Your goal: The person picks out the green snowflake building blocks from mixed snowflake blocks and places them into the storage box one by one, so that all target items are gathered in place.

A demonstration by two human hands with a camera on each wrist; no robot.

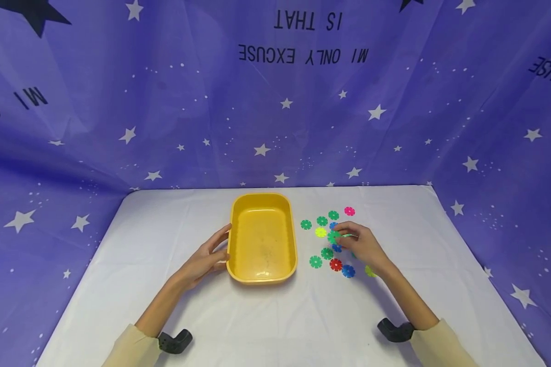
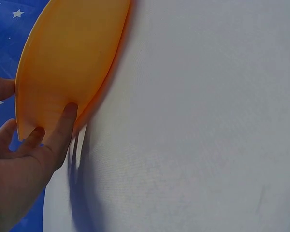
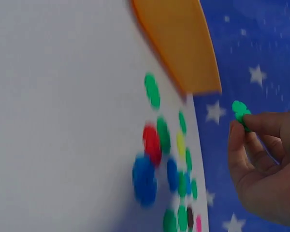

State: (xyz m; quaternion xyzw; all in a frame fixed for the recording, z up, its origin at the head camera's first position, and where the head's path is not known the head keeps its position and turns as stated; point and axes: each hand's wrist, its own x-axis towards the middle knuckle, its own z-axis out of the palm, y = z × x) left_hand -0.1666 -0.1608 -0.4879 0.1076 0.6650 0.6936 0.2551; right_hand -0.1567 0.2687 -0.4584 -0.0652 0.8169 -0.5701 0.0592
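A yellow rectangular plastic tray (image 1: 263, 281) lies on the white table, with nothing in it. Along its left side my left hand (image 1: 203, 262) touches the outer wall and rim with fairly straight, spread fingertips. The left wrist view has those fingers (image 2: 63, 128) against the outer wall. Over the scattered discs, my right hand (image 1: 362, 244) pinches a green notched plastic disc (image 3: 239, 110) between thumb and finger, raised off the table. Below and around it lie several loose discs: a red disc (image 1: 335, 264), a blue disc (image 1: 348, 271), a yellow disc (image 1: 321, 232) and green ones.
A pink disc (image 1: 349, 211) is farthest back, and another yellow disc (image 1: 370, 271) lies partly under the right wrist. The white tablecloth (image 1: 275, 326) reaches back to a purple curtain (image 1: 202, 102) with stars. Black wrist mounts (image 1: 175, 341) stick out from both sleeves.
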